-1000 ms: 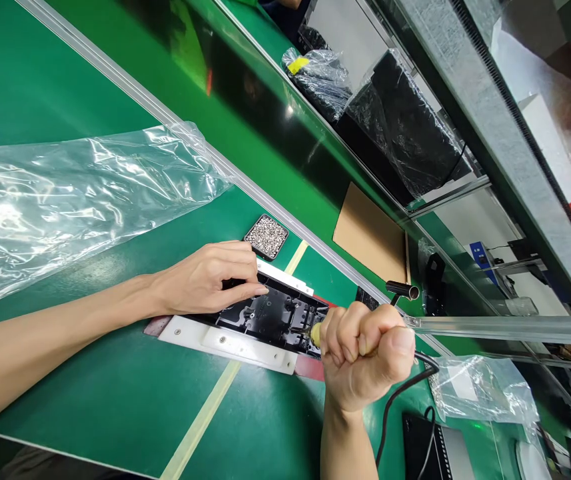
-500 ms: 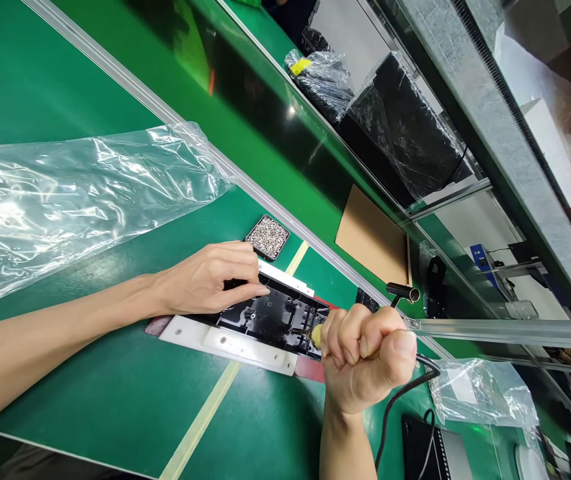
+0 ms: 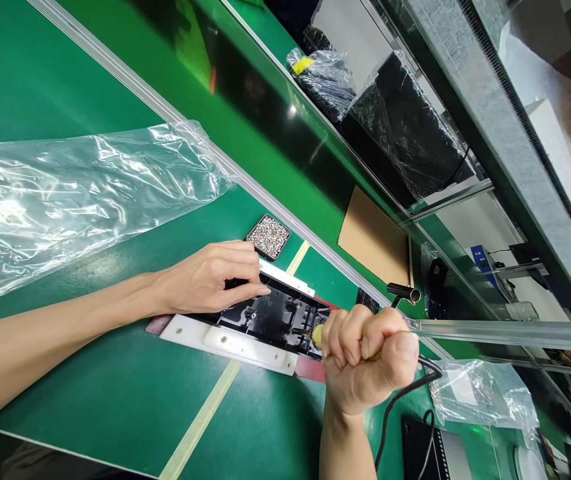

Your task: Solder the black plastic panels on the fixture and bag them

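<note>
A long black plastic part point(image 3: 268, 317) with moulded ribs and posts lies in a white fixture point(image 3: 225, 341) on the green bench. My left hand point(image 3: 215, 277) lies across the part's left end, fingers bent over its far side and thumb along its inside. In my right fist point(image 3: 368, 357) is a corded soldering iron point(image 3: 317, 335), its yellowish collar showing at the part's right end. The iron's tip points down at the part; exact contact is hard to make out. Just beyond my left hand sits a small black tray point(image 3: 268, 237) of tiny metal pieces, perhaps threaded inserts.
Clear plastic sheeting point(image 3: 75, 200) covers the bench at left. A metal rail point(image 3: 285, 217) runs diagonally behind the fixture, with a brown cardboard sheet point(image 3: 375, 237) beyond it. A black tube holder point(image 3: 403, 292) stands behind my right hand. The black cord point(image 3: 390, 410) loops down at right beside a plastic bag point(image 3: 485, 393).
Hardly anything differs. Both hands, the soldering iron and the black part keep their places; the whole view has shifted very slightly.
</note>
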Available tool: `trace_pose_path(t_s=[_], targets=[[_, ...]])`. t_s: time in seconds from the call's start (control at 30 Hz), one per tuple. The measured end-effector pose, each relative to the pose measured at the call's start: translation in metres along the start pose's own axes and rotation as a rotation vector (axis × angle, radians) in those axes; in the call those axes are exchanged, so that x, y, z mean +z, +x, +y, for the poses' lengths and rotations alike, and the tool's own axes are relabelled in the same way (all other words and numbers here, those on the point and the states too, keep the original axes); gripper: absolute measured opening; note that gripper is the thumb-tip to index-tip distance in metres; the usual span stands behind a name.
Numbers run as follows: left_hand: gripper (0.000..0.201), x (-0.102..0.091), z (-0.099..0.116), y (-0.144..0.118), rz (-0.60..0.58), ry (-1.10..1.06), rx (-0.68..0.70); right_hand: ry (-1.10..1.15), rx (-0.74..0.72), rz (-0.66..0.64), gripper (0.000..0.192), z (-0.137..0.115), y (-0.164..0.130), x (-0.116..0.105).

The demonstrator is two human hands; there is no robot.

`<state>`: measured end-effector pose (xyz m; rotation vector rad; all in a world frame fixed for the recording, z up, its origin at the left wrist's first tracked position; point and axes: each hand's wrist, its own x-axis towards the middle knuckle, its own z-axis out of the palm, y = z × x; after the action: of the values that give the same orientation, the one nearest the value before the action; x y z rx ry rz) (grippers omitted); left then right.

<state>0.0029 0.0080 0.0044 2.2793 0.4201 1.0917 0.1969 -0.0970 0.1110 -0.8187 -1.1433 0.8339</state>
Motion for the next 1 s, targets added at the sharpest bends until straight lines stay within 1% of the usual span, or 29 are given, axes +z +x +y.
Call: trace_pose_path(t_s=[0.73, 1.0], targets=[[0.025, 0.0004, 0.0001, 0.0005, -0.001, 0.000, -0.004, 0.003, 0.000, 0.005, 0.048, -0.0010, 0.0005, -0.0001], [0.026, 0.0013, -0.0011, -0.0011, 0.002, -0.003, -0.019, -0.001, -0.005, 0.030, 0.047, -0.0017, 0.0004, -0.0004]])
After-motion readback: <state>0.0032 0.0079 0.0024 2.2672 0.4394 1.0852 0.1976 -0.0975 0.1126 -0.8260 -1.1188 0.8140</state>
